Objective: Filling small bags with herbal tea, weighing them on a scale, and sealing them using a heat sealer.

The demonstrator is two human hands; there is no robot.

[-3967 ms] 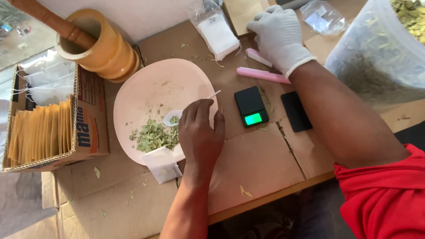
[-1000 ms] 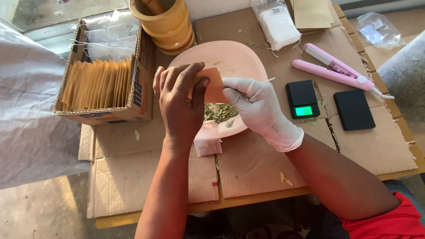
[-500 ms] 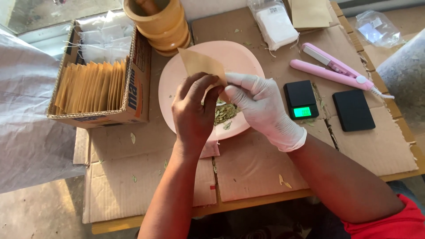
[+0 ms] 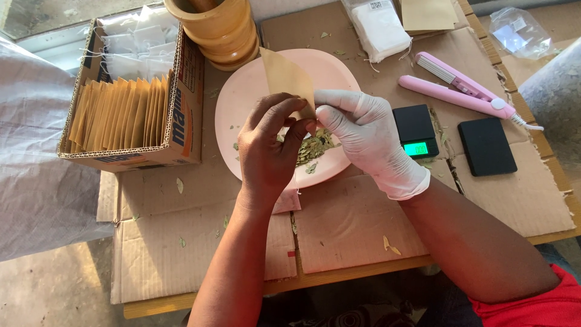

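- A tan paper sachet [image 4: 284, 79] stands tilted above the pink plate [image 4: 242, 103], pinched at its lower edge between both hands.
- The bare left hand [image 4: 266, 151] curls around the sachet's lower corner, thumb and fingers closed on it.
- The right hand [image 4: 369, 136], in a white glove, grips the same edge from the other side with its fingertips; whether the sachet's mouth is open there I cannot tell.
- Dried green leaves [image 4: 315, 145] lie in a small heap on the plate, just under the two hands.
- A turned wooden mortar [image 4: 215, 27] stands touching the plate's far rim.
- A cardboard box [image 4: 181, 115] sits left of the plate, holding a row of upright tan sachets [image 4: 118, 115] in front and white pouches [image 4: 136, 45] behind.
- A clear packet of white pouches [image 4: 381, 27] lies beyond the plate.
- A small black pocket scale [image 4: 416, 130] with a lit green display sits just right of the gloved hand, its black lid [image 4: 486, 146] beside it.
- A pink mini heat sealer [image 4: 460, 88] lies beyond the scale.
- Flattened cardboard [image 4: 351, 224], strewn with leaf bits, covers the table; bare concrete floor [image 4: 54, 290] shows lower left.
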